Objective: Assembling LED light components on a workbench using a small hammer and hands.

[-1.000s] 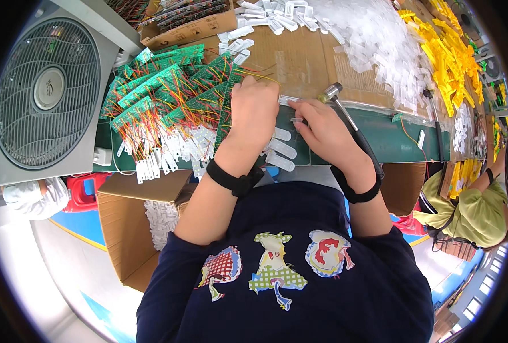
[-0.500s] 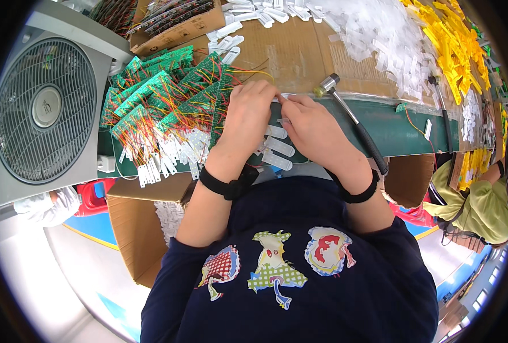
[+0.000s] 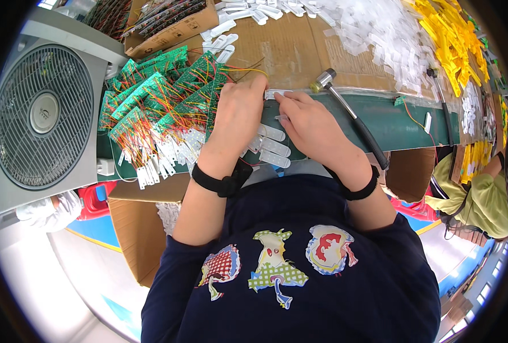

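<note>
Between my hands at the table edge lies a narrow white plastic piece (image 3: 272, 94). My left hand (image 3: 238, 114) is closed on its left end, the fingertips hidden behind the knuckles. My right hand (image 3: 314, 126) is closed too, with its fingertips on the piece's other end. A small translucent bit (image 3: 281, 118) shows by my right hand's curled fingers. Below my hands lie several frosted plastic strips (image 3: 274, 150) with rounded ends. Left of my left hand, green circuit boards (image 3: 145, 94) are heaped with red and yellow wires and white tabs (image 3: 151, 163).
A hammer (image 3: 348, 106) with a black grip lies to the right, and another hammer (image 3: 441, 100) farther right. Piles of translucent covers (image 3: 379, 46) and yellow parts (image 3: 445, 34) are at the back right. A box fan (image 3: 43, 114) stands left. A co-worker's sleeve (image 3: 488, 200) shows at right.
My left hand has shifted slightly left, away from my right fingertips, so more of the white plastic piece shows between them. The view has also moved a little.
</note>
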Available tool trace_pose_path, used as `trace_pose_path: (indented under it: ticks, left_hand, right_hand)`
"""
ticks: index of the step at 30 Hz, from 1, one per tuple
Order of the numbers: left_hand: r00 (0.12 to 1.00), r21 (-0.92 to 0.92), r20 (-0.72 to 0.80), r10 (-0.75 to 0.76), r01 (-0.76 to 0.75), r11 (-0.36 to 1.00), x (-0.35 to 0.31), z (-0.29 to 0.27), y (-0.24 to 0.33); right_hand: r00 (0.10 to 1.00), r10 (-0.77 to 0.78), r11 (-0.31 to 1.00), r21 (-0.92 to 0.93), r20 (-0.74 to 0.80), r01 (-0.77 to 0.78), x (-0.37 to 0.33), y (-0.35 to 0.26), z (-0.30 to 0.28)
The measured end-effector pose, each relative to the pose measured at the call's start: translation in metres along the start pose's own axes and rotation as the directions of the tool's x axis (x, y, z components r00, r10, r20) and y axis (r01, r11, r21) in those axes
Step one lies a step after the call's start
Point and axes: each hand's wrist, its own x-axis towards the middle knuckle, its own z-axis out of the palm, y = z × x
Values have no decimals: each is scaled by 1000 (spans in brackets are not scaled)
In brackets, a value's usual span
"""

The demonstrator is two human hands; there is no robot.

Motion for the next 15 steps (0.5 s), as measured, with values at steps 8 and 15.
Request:
trace_pose_path:
  ticks: [8,15]
  left_hand:
    - [993,43,-36,110,-108,993,-2,1,0]
    - [996,46,-25,86,-84,995,2,1,3]
  right_hand:
    - [1000,-12,1000,-14,-14,12,0,1,4]
    - [1000,7,1000,4,2,-7,0,1,5]
